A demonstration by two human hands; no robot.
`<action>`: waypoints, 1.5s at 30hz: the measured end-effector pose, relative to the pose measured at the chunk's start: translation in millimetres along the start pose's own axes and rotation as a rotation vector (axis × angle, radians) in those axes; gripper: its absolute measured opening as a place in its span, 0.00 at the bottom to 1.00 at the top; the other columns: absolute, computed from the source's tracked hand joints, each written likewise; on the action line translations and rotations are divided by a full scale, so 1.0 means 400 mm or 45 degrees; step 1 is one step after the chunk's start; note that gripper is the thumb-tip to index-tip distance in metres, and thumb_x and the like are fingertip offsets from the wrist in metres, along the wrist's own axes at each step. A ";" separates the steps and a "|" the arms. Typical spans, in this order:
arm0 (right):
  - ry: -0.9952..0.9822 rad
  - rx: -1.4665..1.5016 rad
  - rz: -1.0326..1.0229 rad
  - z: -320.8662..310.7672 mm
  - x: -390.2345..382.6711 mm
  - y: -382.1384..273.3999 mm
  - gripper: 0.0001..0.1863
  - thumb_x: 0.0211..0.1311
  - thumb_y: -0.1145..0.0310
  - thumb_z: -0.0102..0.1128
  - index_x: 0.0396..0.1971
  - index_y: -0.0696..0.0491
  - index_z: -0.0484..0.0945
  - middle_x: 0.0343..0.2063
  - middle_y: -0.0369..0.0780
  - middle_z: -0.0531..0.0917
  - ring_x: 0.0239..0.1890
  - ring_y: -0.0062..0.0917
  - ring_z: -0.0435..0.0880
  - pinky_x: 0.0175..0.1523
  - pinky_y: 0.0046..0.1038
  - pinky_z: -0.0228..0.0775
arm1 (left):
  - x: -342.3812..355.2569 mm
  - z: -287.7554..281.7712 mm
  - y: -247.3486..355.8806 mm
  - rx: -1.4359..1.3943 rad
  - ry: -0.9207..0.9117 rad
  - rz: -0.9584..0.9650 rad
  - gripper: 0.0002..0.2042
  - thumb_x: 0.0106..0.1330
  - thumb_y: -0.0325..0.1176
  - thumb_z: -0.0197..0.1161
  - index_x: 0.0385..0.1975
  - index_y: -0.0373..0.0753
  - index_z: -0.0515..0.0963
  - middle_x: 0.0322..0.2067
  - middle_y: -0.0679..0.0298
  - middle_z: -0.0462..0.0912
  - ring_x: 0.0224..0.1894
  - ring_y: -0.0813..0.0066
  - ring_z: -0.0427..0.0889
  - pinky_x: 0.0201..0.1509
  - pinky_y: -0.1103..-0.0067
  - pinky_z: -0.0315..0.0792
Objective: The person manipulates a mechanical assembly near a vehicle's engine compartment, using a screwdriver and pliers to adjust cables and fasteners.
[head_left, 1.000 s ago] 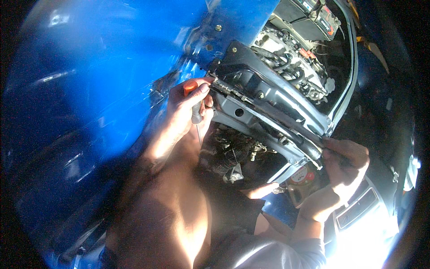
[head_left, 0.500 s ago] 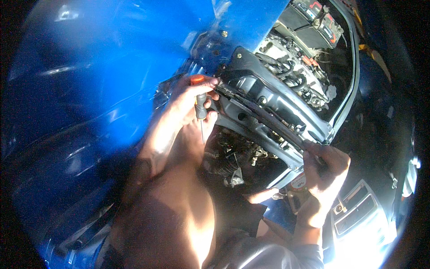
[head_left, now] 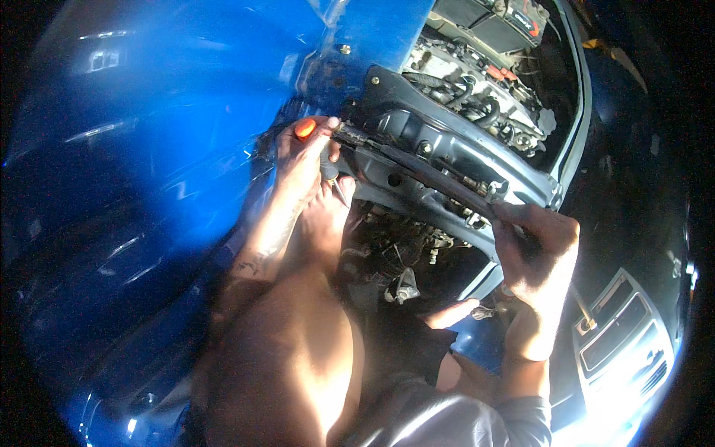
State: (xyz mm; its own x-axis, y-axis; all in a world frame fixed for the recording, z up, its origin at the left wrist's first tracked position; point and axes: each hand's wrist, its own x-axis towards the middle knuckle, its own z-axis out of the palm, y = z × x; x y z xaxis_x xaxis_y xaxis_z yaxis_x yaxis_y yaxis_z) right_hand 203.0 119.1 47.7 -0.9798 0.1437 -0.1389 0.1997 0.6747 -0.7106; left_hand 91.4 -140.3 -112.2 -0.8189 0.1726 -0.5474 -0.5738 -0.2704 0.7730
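Observation:
Between my two hands stretches a long thin black strip [head_left: 424, 171], slanting down to the right over grey metal bodywork. My left hand [head_left: 296, 175] pinches its upper left end between thumb and fingers. That same hand also keeps a screwdriver [head_left: 328, 165] with an orange-ended, dark handle against the palm, its shaft pointing down. The strip's other end is in my right hand [head_left: 544, 253], whose fingers are curled round it. Just under the screwdriver tip is a bare foot [head_left: 325, 216], resting near the metal crossmember [head_left: 477, 149].
A large blue body panel [head_left: 171, 149] fills the left. Beyond the crossmember lie the engine [head_left: 484, 93] and a black battery [head_left: 484, 22]. Dark engine parts [head_left: 395, 257] show in the opening below. At lower right is a pale panel with slots [head_left: 618, 343].
The screwdriver has tipped from nearly upright to a slant, its shaft now pointing down and right. Both hands still hold the strip. The whole view has shifted a little.

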 end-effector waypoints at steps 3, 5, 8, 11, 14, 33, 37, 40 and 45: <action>0.045 -0.018 -0.035 0.001 0.003 -0.004 0.08 0.43 0.79 0.63 0.28 0.57 0.83 0.19 0.44 0.82 0.17 0.32 0.81 0.24 0.25 0.71 | -0.021 0.013 0.016 0.136 0.129 -0.031 0.05 0.60 0.28 0.66 0.30 0.34 0.78 0.26 0.65 0.80 0.21 0.81 0.74 0.22 0.85 0.67; 0.069 0.047 -0.008 0.005 -0.003 0.012 0.08 0.44 0.78 0.62 0.28 0.56 0.83 0.18 0.44 0.82 0.17 0.29 0.80 0.24 0.24 0.70 | -0.027 0.007 0.030 0.206 0.110 0.033 0.06 0.59 0.28 0.67 0.30 0.34 0.78 0.27 0.65 0.81 0.21 0.81 0.76 0.22 0.85 0.67; 0.044 0.154 0.059 0.004 -0.004 0.017 0.07 0.46 0.77 0.61 0.28 0.57 0.83 0.16 0.43 0.81 0.15 0.20 0.77 0.23 0.22 0.66 | -0.028 0.013 0.065 0.311 0.092 0.137 0.06 0.59 0.28 0.66 0.33 0.35 0.79 0.28 0.64 0.81 0.24 0.79 0.79 0.23 0.86 0.68; -0.036 0.178 0.245 0.004 -0.002 0.026 0.08 0.47 0.76 0.62 0.30 0.57 0.83 0.15 0.41 0.81 0.15 0.17 0.74 0.22 0.21 0.64 | -0.022 0.028 0.115 0.506 -0.024 0.046 0.09 0.58 0.26 0.67 0.37 0.34 0.79 0.30 0.62 0.82 0.25 0.78 0.80 0.24 0.86 0.68; -0.047 0.234 0.244 0.005 -0.003 0.040 0.09 0.48 0.75 0.62 0.31 0.58 0.83 0.15 0.40 0.81 0.15 0.16 0.75 0.23 0.20 0.63 | -0.010 0.014 0.127 0.288 -0.048 -0.223 0.09 0.57 0.26 0.66 0.38 0.35 0.78 0.31 0.62 0.81 0.27 0.73 0.80 0.24 0.83 0.68; 0.090 0.806 0.246 -0.088 -0.034 0.122 0.07 0.50 0.79 0.63 0.31 0.62 0.82 0.28 0.41 0.84 0.32 0.20 0.81 0.41 0.21 0.71 | 0.023 -0.044 0.053 -0.167 -0.138 -0.434 0.12 0.59 0.25 0.53 0.42 0.35 0.76 0.33 0.63 0.80 0.28 0.70 0.77 0.27 0.75 0.71; 0.020 0.654 0.173 -0.052 -0.019 0.121 0.06 0.48 0.81 0.62 0.29 0.62 0.81 0.27 0.43 0.84 0.29 0.22 0.82 0.37 0.20 0.72 | 0.017 -0.031 0.057 -0.160 -0.066 -0.431 0.12 0.60 0.25 0.53 0.42 0.35 0.76 0.33 0.63 0.80 0.26 0.69 0.76 0.27 0.74 0.71; 0.027 0.640 0.157 -0.049 -0.010 0.122 0.07 0.47 0.82 0.62 0.29 0.62 0.82 0.27 0.43 0.85 0.30 0.22 0.83 0.38 0.21 0.73 | 0.014 -0.026 0.057 -0.148 -0.064 -0.436 0.12 0.60 0.25 0.52 0.43 0.35 0.76 0.33 0.63 0.81 0.25 0.69 0.76 0.28 0.74 0.71; 0.035 0.674 0.153 -0.029 -0.011 0.096 0.07 0.44 0.81 0.63 0.27 0.60 0.82 0.27 0.43 0.85 0.30 0.23 0.84 0.38 0.21 0.74 | 0.008 -0.023 0.061 -0.193 -0.056 -0.417 0.12 0.60 0.24 0.52 0.43 0.34 0.75 0.34 0.62 0.81 0.26 0.69 0.76 0.27 0.74 0.71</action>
State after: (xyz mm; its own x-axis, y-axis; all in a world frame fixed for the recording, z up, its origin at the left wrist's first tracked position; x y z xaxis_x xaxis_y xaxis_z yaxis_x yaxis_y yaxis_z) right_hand 215.1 152.9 28.9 -0.9484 0.2210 -0.2275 0.2718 0.1964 -0.9421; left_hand 74.9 -155.0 -98.1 -0.5936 0.3134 -0.7412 -0.7999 -0.3306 0.5008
